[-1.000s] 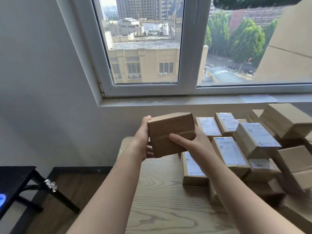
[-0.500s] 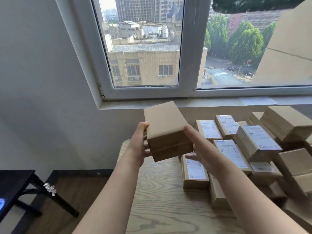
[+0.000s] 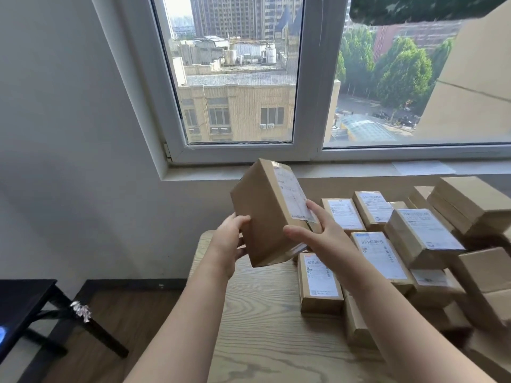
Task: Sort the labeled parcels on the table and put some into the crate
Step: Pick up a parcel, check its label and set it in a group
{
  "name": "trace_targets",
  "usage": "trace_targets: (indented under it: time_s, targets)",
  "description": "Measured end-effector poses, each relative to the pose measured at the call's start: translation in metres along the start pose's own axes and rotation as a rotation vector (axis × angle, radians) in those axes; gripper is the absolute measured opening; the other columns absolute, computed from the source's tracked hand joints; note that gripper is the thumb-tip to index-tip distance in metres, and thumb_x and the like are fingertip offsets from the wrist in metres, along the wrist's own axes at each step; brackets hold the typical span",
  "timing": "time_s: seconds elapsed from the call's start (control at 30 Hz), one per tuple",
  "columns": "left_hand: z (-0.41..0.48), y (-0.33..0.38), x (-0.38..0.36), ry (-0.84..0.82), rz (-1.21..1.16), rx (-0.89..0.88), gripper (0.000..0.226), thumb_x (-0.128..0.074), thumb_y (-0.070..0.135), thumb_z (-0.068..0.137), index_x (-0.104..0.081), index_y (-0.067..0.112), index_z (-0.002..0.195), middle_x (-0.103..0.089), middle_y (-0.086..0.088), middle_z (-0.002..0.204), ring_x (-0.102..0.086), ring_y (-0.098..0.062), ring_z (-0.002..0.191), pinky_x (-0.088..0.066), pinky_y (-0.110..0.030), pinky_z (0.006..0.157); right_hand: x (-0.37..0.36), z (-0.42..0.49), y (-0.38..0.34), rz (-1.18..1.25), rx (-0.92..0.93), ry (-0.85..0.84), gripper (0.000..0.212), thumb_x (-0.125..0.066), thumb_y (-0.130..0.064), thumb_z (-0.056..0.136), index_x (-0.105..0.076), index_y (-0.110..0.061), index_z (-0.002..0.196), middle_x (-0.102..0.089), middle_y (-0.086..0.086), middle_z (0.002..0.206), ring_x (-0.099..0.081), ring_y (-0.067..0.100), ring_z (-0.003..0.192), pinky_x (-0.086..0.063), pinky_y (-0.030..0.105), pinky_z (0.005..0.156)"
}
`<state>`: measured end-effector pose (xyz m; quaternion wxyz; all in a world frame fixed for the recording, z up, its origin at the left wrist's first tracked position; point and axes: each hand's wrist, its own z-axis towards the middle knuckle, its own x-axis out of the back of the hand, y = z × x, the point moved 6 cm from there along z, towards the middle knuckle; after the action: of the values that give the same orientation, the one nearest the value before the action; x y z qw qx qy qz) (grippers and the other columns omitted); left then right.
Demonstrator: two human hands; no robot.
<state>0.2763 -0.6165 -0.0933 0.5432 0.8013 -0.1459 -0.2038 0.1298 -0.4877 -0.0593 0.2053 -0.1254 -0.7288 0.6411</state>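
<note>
Holding parcel (image 3: pixel 262 217) tilted above counter (image 3: pixel 262 313), left end: left hand (image 3: pixel 231 240) grips bare side, right hand (image 3: pixel 318 233) pinches lower right corner. Label (image 3: pixel 293 197) faces right, oblique, unreadable. Advise turning label toward view, fingers off print, both hands on.

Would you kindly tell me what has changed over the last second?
The held parcel has been raised and turned on end between the left hand and right hand, so its white label now shows; before, only plain cardboard faced the camera. Both hands kept hold. The other parcels on the table stayed put.
</note>
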Motion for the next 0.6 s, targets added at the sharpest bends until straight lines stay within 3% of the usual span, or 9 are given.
trace_targets:
  time_s: [0.03, 0.1, 0.2, 0.3, 0.37, 0.43, 0.5, 0.53, 0.6]
  targets:
    - [-0.003, 0.003, -0.002, 0.006, 0.044, -0.01, 0.02, -0.055, 0.031, 0.102, -0.064, 0.026, 0.119, -0.07, 0.003, 0.105, -0.066, -0.018, 0.09, -0.052, -0.029, 0.072, -0.001, -0.001, -0.001, -0.039, 0.007, 0.026, 0.1, -0.086, -0.045, 0.075, -0.029, -0.041, 0.157, -0.045, -0.009, 0.146, -0.058, 0.008, 0.119, -0.05, 0.018, 0.081]
    - [-0.006, 0.007, -0.007, 0.02, 0.097, -0.027, 0.031, -0.061, 0.041, 0.098, -0.05, 0.032, 0.126, -0.067, 0.009, 0.109, -0.065, -0.012, 0.097, -0.052, -0.03, 0.076, -0.003, -0.002, -0.001, -0.136, 0.026, 0.059, 0.103, -0.085, -0.044, 0.077, -0.023, -0.038, 0.159, -0.038, -0.007, 0.154, -0.048, 0.013, 0.132, -0.043, 0.021, 0.094]
    - [-0.005, 0.009, -0.017, -0.022, 0.125, -0.031, 0.086, -0.071, 0.056, 0.086, -0.024, 0.036, 0.155, -0.062, 0.007, 0.124, -0.061, -0.009, 0.103, -0.053, -0.04, 0.091, -0.008, -0.001, 0.0, -0.26, 0.058, 0.073, 0.114, -0.086, -0.051, 0.074, -0.015, -0.036, 0.162, -0.027, -0.006, 0.161, -0.032, 0.011, 0.144, -0.033, 0.034, 0.115]
    - [-0.003, 0.007, -0.02, -0.036, 0.151, -0.002, 0.11, -0.082, 0.066, 0.064, -0.026, 0.041, 0.155, -0.062, 0.004, 0.134, -0.063, -0.017, 0.112, -0.052, -0.053, 0.098, -0.013, -0.001, 0.0, -0.331, 0.087, 0.07, 0.121, -0.086, -0.053, 0.072, -0.01, -0.031, 0.163, -0.029, -0.011, 0.149, -0.032, 0.005, 0.136, -0.032, 0.03, 0.115]
    - [-0.001, 0.005, -0.018, -0.017, 0.127, 0.01, 0.105, -0.081, 0.064, 0.059, -0.036, 0.038, 0.15, -0.066, 0.004, 0.13, -0.064, -0.021, 0.113, -0.053, -0.055, 0.095, -0.013, 0.0, 0.004, -0.289, 0.086, 0.073, 0.118, -0.085, -0.054, 0.074, -0.011, -0.029, 0.163, -0.028, -0.016, 0.148, -0.031, 0.004, 0.138, -0.032, 0.032, 0.117]
    - [-0.003, 0.005, -0.016, -0.004, 0.1, 0.006, 0.083, -0.079, 0.058, 0.063, -0.05, 0.038, 0.138, -0.071, 0.004, 0.124, -0.066, -0.023, 0.11, -0.053, -0.057, 0.095, -0.01, 0.001, 0.011, -0.181, 0.059, 0.084, 0.098, -0.08, -0.046, 0.083, -0.023, -0.029, 0.16, -0.036, -0.015, 0.151, -0.039, 0.004, 0.137, -0.037, 0.031, 0.114]
    - [0.0, 0.0, -0.015, -0.028, 0.071, 0.014, 0.058, -0.078, 0.051, 0.071, -0.06, 0.037, 0.124, -0.074, 0.005, 0.114, -0.067, -0.022, 0.106, -0.054, -0.054, 0.093, -0.007, 0.004, 0.017, -0.075, 0.027, 0.05, 0.061, -0.073, -0.037, 0.092, -0.047, -0.032, 0.147, -0.058, -0.013, 0.14, -0.06, 0.002, 0.119, -0.051, 0.028, 0.1]
    - [0.001, -0.003, -0.014, -0.034, 0.061, 0.028, 0.057, -0.078, 0.05, 0.073, -0.06, 0.035, 0.125, -0.073, 0.005, 0.113, -0.067, -0.022, 0.106, -0.056, -0.051, 0.09, -0.007, 0.006, 0.02, -0.037, -0.005, 0.026, 0.047, -0.069, -0.037, 0.095, -0.054, -0.032, 0.14, -0.066, -0.011, 0.13, -0.067, 0.002, 0.108, -0.056, 0.027, 0.092]
    - [0.003, -0.013, -0.014, -0.036, 0.046, 0.069, 0.089, -0.08, 0.055, 0.064, -0.05, 0.027, 0.143, -0.069, 0.001, 0.125, -0.064, -0.024, 0.111, -0.056, -0.048, 0.082, -0.009, 0.009, 0.028, 0.017, -0.088, -0.029, 0.029, -0.058, -0.042, 0.101, -0.06, -0.036, 0.129, -0.072, -0.011, 0.116, -0.071, 0.005, 0.098, -0.059, 0.031, 0.087]
